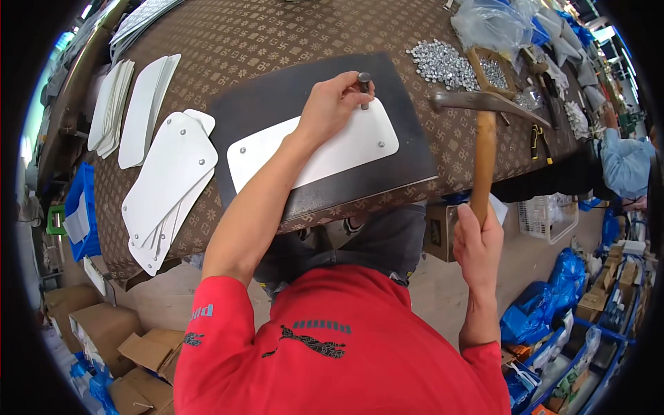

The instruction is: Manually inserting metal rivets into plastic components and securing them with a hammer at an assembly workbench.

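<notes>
A white panel (277, 158) with rounded corners lies on a dark mat (318, 200). Metal studs show at its lower left and lower right. Near its upper right corner, my left hand (335, 104) grips a short metal punch (364, 84) held upright on the panel. Whatever sits under the punch tip is hidden. My right hand (478, 242) is wrapped round the wooden handle of a hammer (483, 149), raised off to the right of the mat. The metal hammer head is level with the table's right part, apart from the punch.
Studded white panels (169, 173) lie piled left of the mat, with plain white panels (149, 111) stacked beyond. A heap of shiny metal studs (441, 63) lies at the far right beside a wooden box (487, 72). Yellow-and-black pliers (539, 144) rest near the right edge.
</notes>
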Motion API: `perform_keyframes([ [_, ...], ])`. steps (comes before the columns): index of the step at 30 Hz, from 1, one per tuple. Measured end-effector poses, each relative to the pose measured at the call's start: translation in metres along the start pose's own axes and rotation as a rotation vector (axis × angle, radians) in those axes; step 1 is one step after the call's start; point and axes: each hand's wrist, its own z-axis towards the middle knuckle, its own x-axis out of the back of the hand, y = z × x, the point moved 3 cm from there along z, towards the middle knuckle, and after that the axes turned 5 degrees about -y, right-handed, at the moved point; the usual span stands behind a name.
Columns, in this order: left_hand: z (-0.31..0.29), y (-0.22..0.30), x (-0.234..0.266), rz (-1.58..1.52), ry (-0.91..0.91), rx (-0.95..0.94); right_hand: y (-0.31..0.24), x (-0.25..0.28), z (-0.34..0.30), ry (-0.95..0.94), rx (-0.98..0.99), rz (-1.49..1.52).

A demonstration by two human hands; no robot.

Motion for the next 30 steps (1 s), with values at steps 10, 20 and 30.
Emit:
perform_keyframes([
  [10, -0.011, 0.003, -0.008, 0.174, -0.004, -0.067, -0.082, 0.013, 0.031, -0.064, 0.487, 0.568],
  [20, -0.018, 0.02, -0.011, -0.074, -0.041, 0.009, -0.005, 0.014, 0.009, 0.013, 0.08, -0.265],
  [30, -0.038, 0.02, -0.035, 0.102, -0.211, 0.005, -0.037, 0.043, -0.029, 0.256, 0.298, -0.137],
])
